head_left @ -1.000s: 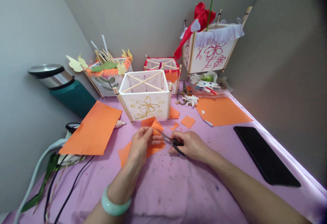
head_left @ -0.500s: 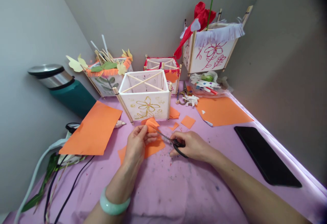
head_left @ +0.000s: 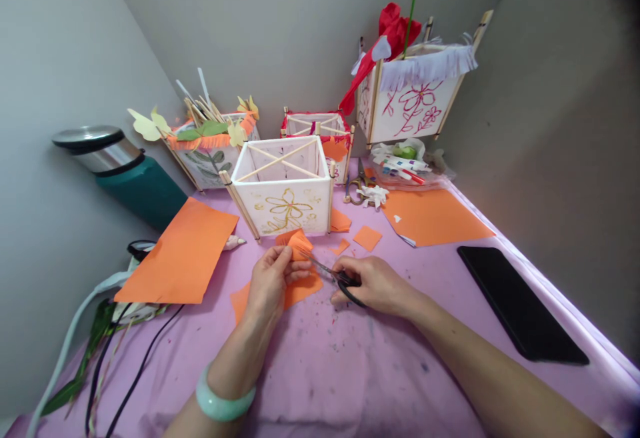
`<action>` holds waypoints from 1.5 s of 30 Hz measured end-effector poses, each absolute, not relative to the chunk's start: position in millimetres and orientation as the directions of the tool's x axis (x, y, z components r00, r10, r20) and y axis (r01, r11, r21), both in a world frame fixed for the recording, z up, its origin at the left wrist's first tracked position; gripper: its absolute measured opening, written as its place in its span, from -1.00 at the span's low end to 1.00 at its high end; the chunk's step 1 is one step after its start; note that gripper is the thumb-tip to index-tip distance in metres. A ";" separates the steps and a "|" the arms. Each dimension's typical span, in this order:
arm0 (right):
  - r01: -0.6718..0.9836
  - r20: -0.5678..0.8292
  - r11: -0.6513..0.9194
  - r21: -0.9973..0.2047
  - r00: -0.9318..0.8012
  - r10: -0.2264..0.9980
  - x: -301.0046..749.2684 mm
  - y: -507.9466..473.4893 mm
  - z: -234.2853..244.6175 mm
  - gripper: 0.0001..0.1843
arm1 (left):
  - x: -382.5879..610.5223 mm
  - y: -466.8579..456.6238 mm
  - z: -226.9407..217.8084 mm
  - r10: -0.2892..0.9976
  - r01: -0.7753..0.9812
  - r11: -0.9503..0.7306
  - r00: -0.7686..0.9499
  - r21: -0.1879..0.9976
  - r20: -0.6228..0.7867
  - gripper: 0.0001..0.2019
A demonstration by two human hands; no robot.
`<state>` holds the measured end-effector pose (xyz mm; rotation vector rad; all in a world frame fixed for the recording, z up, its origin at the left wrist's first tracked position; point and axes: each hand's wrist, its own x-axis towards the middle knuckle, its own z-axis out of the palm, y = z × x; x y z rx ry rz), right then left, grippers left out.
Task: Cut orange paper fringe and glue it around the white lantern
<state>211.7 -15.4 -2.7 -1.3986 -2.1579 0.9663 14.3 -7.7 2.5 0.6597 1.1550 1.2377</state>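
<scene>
My left hand (head_left: pixel 270 283) pinches a strip of orange paper (head_left: pixel 299 245) cut into a fringe and holds it above the purple cloth (head_left: pixel 350 371). My right hand (head_left: pixel 376 285) grips small black-handled scissors (head_left: pixel 334 273), whose blades point left into the paper's edge. A loose piece of orange paper (head_left: pixel 303 289) lies under my left hand. Just behind stands a white paper lantern box (head_left: pixel 285 188) with a yellow flower drawn on its front and wooden sticks at its corners.
Orange sheets lie at the left (head_left: pixel 183 255) and right (head_left: pixel 433 217). A black phone (head_left: pixel 517 305) rests near the right edge. A green flask (head_left: pixel 127 171), more decorated lanterns (head_left: pixel 417 91), markers (head_left: pixel 403 165) and other scissors (head_left: pixel 356 188) stand behind. Cables (head_left: pixel 120 358) trail at the left.
The fringed orange strip has bunched up and shifted slightly under the scissor blades. Both hands stay almost in place.
</scene>
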 end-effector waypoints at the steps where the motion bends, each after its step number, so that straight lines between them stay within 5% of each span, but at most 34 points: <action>1: 0.636 -0.043 0.263 -0.726 -0.424 0.905 211.4 -15.3 -2.8 -0.65 | 14.1 -7.5 2.5 0.948 -0.374 0.259 -0.079 0.891 -0.309 -0.81; 45: 0.656 -0.020 0.286 -0.699 -0.417 0.909 210.8 -15.1 -5.3 -0.68 | 17.0 -8.5 -0.8 0.943 -0.359 0.298 -0.035 0.884 -0.332 -0.89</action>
